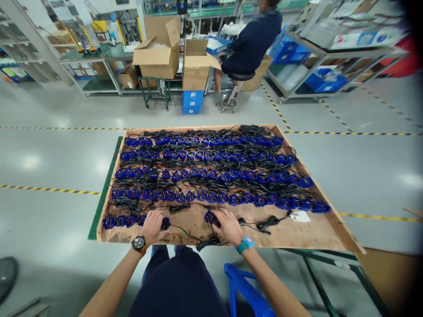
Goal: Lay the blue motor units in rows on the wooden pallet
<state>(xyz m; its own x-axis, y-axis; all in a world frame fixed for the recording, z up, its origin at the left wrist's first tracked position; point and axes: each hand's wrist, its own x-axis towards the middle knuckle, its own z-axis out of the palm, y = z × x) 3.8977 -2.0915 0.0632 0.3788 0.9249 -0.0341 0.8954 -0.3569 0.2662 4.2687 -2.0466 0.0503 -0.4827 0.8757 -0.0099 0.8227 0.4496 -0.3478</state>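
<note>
Several rows of round blue parts with coloured inner contacts and black cables [198, 174] lie in a shallow wooden tray [188, 229]. My left hand [153, 226], with a black watch on the wrist, is over the front row. Its fingers and thumb close around a blue round part [165, 223] at the row's right end. Farther right, my right hand [228, 225] grips another blue round part [209, 216] between fingers and thumb, partly hiding it. A bundled black cable [208, 243] lies between my hands at the front edge. Another cable bundle [268, 223] rests right of my right hand.
A white paper slip [300, 216] lies in the tray's right part. A blue stool [246, 286] stands below the front edge. Across the aisle are open cardboard boxes [157, 59], a seated person [254, 42] and a metal cart [325, 57].
</note>
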